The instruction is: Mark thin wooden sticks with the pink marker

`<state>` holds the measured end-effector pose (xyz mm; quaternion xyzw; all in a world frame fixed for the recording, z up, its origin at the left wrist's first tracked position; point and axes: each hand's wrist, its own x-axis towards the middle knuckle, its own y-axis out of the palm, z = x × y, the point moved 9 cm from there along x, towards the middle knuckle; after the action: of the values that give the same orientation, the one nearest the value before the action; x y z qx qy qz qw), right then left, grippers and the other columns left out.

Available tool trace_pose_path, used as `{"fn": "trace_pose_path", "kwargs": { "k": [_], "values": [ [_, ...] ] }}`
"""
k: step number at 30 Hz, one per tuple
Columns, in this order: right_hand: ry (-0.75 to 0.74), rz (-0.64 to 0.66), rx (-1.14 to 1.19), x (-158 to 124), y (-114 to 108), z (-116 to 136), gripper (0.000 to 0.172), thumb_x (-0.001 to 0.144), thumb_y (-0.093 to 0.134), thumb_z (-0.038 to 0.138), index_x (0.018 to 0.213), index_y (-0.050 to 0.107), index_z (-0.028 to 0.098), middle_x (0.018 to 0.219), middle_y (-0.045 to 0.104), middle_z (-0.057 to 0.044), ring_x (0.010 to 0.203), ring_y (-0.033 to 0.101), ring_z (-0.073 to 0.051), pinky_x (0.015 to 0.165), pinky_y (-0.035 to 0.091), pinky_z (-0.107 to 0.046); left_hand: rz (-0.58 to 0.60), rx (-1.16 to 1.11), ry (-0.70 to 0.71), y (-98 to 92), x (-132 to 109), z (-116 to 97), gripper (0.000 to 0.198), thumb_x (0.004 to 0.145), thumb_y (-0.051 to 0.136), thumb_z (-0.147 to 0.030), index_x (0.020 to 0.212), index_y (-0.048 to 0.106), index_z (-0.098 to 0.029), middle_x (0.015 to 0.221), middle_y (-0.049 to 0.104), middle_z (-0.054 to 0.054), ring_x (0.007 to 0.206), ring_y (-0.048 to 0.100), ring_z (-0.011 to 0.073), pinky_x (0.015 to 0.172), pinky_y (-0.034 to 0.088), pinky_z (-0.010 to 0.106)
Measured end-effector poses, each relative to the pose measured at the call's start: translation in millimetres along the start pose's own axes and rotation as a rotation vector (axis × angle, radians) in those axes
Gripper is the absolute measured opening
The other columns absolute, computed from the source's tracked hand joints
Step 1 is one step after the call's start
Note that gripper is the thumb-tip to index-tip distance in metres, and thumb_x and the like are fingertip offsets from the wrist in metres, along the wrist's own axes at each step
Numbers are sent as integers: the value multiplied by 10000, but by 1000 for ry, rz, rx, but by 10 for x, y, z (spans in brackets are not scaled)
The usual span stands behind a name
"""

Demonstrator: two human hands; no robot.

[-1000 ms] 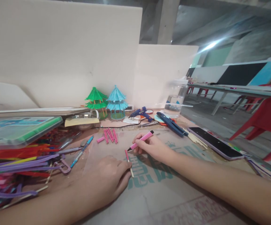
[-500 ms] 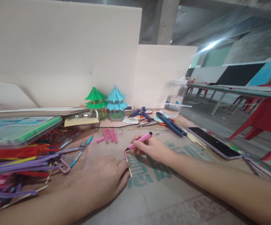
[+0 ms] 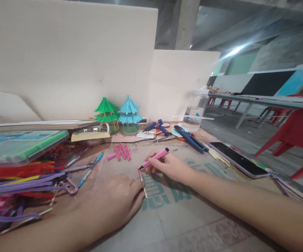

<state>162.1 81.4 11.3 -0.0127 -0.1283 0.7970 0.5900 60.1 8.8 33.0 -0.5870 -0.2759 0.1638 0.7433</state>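
In my right hand point(image 3: 161, 163) is a pink marker point(image 3: 153, 158), its black end up and its tip against the far end of a thin wooden stick point(image 3: 145, 192). The stick's far part is coloured pink, while the near end is bare pale wood. My left hand point(image 3: 122, 197) presses the stick down on the work surface, fingers closed on it and partly hidden. Several pink sticks point(image 3: 123, 152) lie behind my hands, with the pink marker cap point(image 3: 111, 156) to their left.
A green model pavilion point(image 3: 105, 113) and a blue one point(image 3: 129, 115) stand at the back. A glue gun point(image 3: 158, 127), a blue cutter tool point(image 3: 190, 139), a water bottle point(image 3: 194, 110) and a phone point(image 3: 237, 159) lie rightward. Craft strips point(image 3: 22, 182) and a plastic case point(image 3: 22, 147) crowd the left.
The marker and my right hand have shifted very slightly, the tip staying at the stick's far end. My left hand keeps its place on the stick.
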Motion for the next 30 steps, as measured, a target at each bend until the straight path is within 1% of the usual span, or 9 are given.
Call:
{"fn": "trace_pose_path", "kwargs": {
  "k": [5,10,12,18,20,23,25,30],
  "values": [
    [11,26,17,-8,17,-15,153,848,579,301,753,567,181,620,654,2,575,589,-110,597,478,-234,36,20,5,23,6,-18,278,933,408,-222,850,669,-178,732,699,70,676,657,222,644,505,311],
    [10,56,57,-5,34,-43,178,826,618,335,745,581,180,619,672,-4,572,604,-115,598,489,-242,-50,37,48,-63,-3,-68,274,940,413,-214,806,648,-171,687,685,69,645,651,217,638,499,313],
    [10,70,60,-3,44,-50,192,817,630,346,738,586,177,613,675,-8,569,606,-117,601,490,-245,-57,48,56,-70,-4,-74,257,936,431,-208,808,651,-166,686,687,72,636,649,213,642,502,315],
    [4,40,69,0,21,-31,172,821,617,317,733,598,170,616,670,-3,562,593,-102,594,484,-228,-9,127,58,-15,13,-84,238,916,446,-201,820,663,-174,706,694,72,647,655,223,609,501,306],
    [10,52,72,-2,29,-33,176,816,621,317,725,596,169,608,670,-5,561,598,-105,591,485,-230,8,144,54,16,6,-89,228,910,448,-200,820,656,-173,715,693,78,645,653,230,607,500,315],
    [16,82,67,-5,50,-42,187,801,640,328,715,597,169,590,671,-7,561,610,-115,592,492,-239,-15,127,52,23,-12,-100,230,910,432,-201,813,638,-168,709,681,86,631,647,232,615,500,329],
    [13,76,65,-4,42,-45,192,799,645,335,716,599,168,588,674,-7,558,610,-115,596,495,-242,-28,112,52,23,-22,-103,227,910,425,-198,818,630,-166,711,677,89,629,646,232,623,501,333],
    [15,65,62,1,28,-55,194,803,640,341,720,602,170,590,678,-8,562,616,-115,605,496,-242,-14,136,45,55,-28,-95,221,906,431,-190,836,639,-165,721,682,89,622,638,227,609,495,324]
  ]
}}
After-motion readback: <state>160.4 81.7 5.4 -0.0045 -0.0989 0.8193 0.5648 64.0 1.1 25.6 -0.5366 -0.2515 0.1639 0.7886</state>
